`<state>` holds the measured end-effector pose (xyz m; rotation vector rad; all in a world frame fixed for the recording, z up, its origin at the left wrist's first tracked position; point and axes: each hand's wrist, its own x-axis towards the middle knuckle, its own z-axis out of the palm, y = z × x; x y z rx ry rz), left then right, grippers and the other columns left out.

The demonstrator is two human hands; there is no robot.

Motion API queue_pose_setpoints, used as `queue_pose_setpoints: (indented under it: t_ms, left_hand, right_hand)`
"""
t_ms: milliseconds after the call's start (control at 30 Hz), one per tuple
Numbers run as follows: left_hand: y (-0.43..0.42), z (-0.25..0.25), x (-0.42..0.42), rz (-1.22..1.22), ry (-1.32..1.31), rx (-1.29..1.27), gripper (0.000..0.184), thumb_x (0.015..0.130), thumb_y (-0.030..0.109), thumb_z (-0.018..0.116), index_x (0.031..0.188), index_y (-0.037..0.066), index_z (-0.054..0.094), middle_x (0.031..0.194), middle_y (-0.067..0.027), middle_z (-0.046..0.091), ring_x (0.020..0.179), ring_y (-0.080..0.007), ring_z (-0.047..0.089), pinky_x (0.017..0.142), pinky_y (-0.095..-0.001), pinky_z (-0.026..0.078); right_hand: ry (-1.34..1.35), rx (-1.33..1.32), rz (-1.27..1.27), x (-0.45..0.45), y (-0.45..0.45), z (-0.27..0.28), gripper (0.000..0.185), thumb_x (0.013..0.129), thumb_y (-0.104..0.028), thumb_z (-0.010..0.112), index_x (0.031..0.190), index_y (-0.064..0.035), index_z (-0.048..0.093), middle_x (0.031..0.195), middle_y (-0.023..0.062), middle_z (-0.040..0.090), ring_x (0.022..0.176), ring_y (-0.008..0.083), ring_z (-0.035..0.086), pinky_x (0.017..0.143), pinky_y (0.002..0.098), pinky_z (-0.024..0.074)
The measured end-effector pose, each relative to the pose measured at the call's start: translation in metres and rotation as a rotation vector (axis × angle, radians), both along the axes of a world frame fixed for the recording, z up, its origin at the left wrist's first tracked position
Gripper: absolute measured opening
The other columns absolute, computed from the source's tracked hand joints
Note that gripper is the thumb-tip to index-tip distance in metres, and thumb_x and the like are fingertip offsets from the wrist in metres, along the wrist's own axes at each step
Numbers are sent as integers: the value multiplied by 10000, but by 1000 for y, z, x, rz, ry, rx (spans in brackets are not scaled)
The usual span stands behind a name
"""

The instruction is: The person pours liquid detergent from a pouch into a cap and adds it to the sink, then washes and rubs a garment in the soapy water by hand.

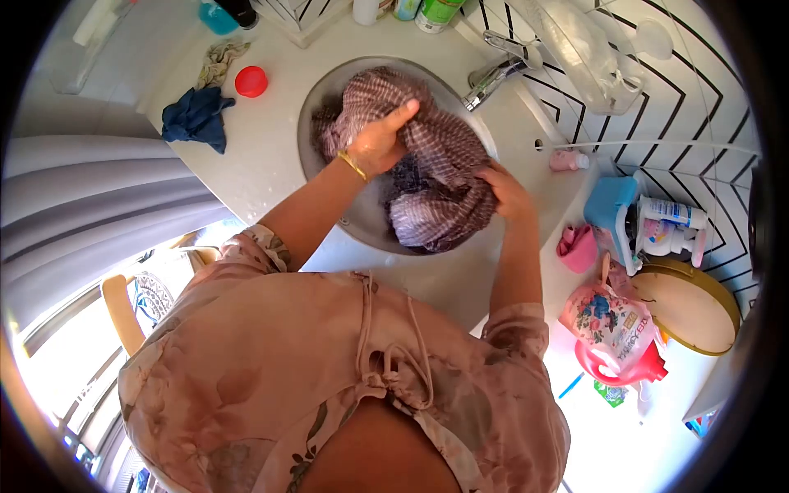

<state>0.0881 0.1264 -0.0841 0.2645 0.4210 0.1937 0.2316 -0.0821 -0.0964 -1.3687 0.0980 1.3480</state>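
A bunched brownish-red and white checked cloth [444, 148] fills much of the round metal sink [316, 185], with dark wet folds in the middle. On its upper left part is my left hand [380, 144], a gold bracelet at the wrist; the thumb lies over the fabric and the other fingers are mostly hidden in it. My right hand [508, 193] grips the cloth's right edge at the sink rim, fingertips partly hidden by folds. Behind the sink stands a chrome faucet [493, 82], its spout pointing toward the cloth.
Left on the counter lie a dark blue cloth [197, 117], a patterned rag [220, 64] and a red cap [251, 81]. Bottles [436, 15] stand at the back. At right are a pink bottle [567, 160], a blue container [612, 205], a floral bag [608, 320] and a round basin [690, 308].
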Motion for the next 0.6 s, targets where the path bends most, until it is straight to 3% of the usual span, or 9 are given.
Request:
queue_pose_setpoints:
  t_ms: [33,67,133,233,367,467,567,600]
  left_hand:
    - [-7,-20,0,30,74,27,338,849,150,560,1165,36,526,1166,-103,554,1080,-269,508,957,-379,381]
    - [-10,-43,-8,-109,153,517,359,848,157,566,1181,36,515,1183,-103,542,1088,-271,500,964,-373,375]
    - [-11,-96,-27,-400,298,1501,402,844,171,577,1213,36,492,1216,-103,519,1103,-274,485,978,-361,362]
    - [-28,-147,-8,-303,619,200,524,825,271,596,1270,39,443,1282,-113,463,1144,-267,444,995,-342,327]
    - [-35,-176,-4,-475,617,320,748,790,523,520,1337,38,359,1408,-160,281,1279,-293,265,1046,-343,205]
    - [-30,-161,1,-559,680,417,749,784,521,527,1355,73,340,1417,-144,273,1268,-292,283,1049,-343,205]
    - [-28,-174,6,-427,703,318,586,813,402,546,1302,102,430,1304,-124,442,1207,-244,387,1006,-325,293]
    - [-27,-185,9,-413,604,371,547,821,389,536,1272,93,448,1273,-126,461,1170,-245,411,978,-333,316]
  right_hand:
    - [-87,-28,22,3,4,-32,425,771,-92,596,1166,24,488,1005,107,600,912,199,583,775,334,479]
    - [-174,-56,45,3,10,-62,418,763,-124,612,1139,28,509,996,106,605,909,205,583,766,341,484]
    - [-574,-459,150,-6,27,-112,433,730,-194,636,1085,35,539,998,140,610,944,260,581,786,364,479]
    - [-1124,-743,307,-35,58,-121,419,702,-229,648,1021,32,575,1028,202,594,975,327,569,804,395,471]
    - [-1075,-744,625,-33,86,-120,414,709,-293,636,974,24,617,1074,196,583,963,356,569,812,431,460]
    - [-821,-794,766,-11,91,-167,407,728,-287,614,1017,-1,615,1038,174,602,952,345,576,780,426,466]
    - [-765,-659,739,17,80,-179,341,743,-161,573,1035,13,600,972,195,610,922,307,586,773,394,459]
    - [-658,-510,425,10,79,-165,327,746,-136,560,1036,13,591,960,193,608,905,310,585,768,394,458]
